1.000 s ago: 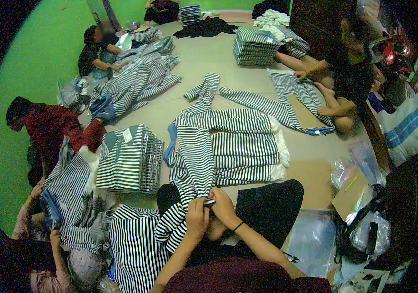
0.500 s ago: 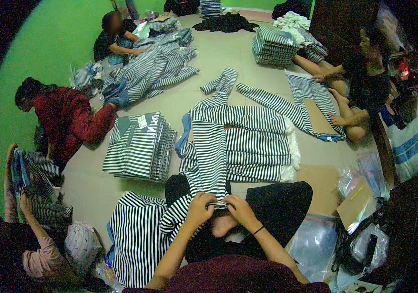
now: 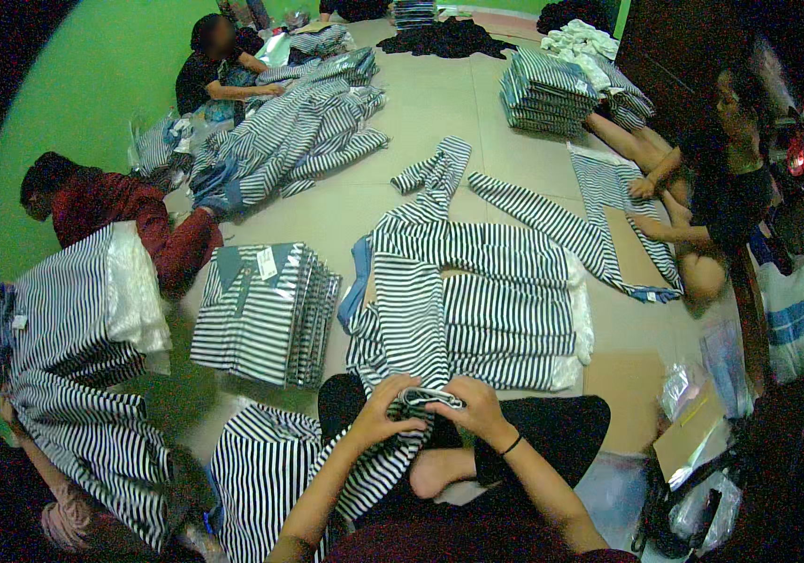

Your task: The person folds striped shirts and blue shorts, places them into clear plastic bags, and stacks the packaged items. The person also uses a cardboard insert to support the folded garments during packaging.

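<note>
- Sleeve end [image 3: 428, 399] shows as a curled band between the left hand [image 3: 385, 413] and right hand [image 3: 479, 408], where half a second ago it was drawn straight across; at far left, a co-worker's striped garment [image 3: 64, 310] has spread wider
- Both hands grip that end, one on each side, fingers beyond it and thumbs on the near side; grain and small size make it hard to say whether the edge is folded back or only bunched
- Sleeve [image 3: 411, 328] runs straight away from the hands, its long axis pointing from the person's lap toward the far side
- Striped garment [image 3: 510, 319] lies on the floor [image 3: 430, 94] ahead and to the right, its body crosswise to this sleeve: blue collar [image 3: 358, 291] to the left, white edge [image 3: 580, 319] to the right
- Right hand is nearer the garment's body; left hand is nearer a second striped garment [image 3: 256, 479] beside the lap
</note>
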`<state>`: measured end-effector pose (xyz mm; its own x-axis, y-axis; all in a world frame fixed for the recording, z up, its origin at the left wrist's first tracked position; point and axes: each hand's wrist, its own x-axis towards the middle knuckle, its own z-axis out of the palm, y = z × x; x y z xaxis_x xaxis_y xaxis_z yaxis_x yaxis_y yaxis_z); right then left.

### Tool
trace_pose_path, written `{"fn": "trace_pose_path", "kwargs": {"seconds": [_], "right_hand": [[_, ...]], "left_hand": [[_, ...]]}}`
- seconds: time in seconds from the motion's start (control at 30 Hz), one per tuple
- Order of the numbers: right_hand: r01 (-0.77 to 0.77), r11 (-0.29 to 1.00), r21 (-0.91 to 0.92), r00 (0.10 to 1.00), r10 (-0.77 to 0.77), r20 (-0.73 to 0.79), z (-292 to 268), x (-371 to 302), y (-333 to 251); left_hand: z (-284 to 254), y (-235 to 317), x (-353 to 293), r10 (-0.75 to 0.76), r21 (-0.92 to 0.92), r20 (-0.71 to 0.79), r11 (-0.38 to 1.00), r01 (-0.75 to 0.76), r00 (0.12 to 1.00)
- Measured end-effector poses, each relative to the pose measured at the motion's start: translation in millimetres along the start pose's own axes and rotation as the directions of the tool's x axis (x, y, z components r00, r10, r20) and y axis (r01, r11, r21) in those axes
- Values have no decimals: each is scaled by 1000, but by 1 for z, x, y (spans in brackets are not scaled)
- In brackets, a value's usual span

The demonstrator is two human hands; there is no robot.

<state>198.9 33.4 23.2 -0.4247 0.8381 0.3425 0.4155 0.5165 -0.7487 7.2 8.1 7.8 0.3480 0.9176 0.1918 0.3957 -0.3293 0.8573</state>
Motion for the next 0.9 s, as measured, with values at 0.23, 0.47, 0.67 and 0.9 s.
{"fn": "trace_pose_path", "kwargs": {"seconds": [0.23, 0.47, 0.67, 0.9], "right_hand": [[-170, 912, 373, 907, -3, 420, -19, 78, 45], [-506, 793, 339, 863, 472, 181, 26, 161, 145], [-505, 789, 351, 859, 498, 117, 60, 205, 218], [-461, 873, 157, 880, 473, -50, 86, 200, 233]], "left_hand": [[-32, -40, 60, -175, -82, -7, 981, 174, 985], [-32, -110, 156, -575, -494, -33, 721, 487, 818], [-29, -182, 201, -575, -623, -255, 712, 323, 777], [-9, -238, 202, -603, -132, -516, 758, 639, 608]]}}
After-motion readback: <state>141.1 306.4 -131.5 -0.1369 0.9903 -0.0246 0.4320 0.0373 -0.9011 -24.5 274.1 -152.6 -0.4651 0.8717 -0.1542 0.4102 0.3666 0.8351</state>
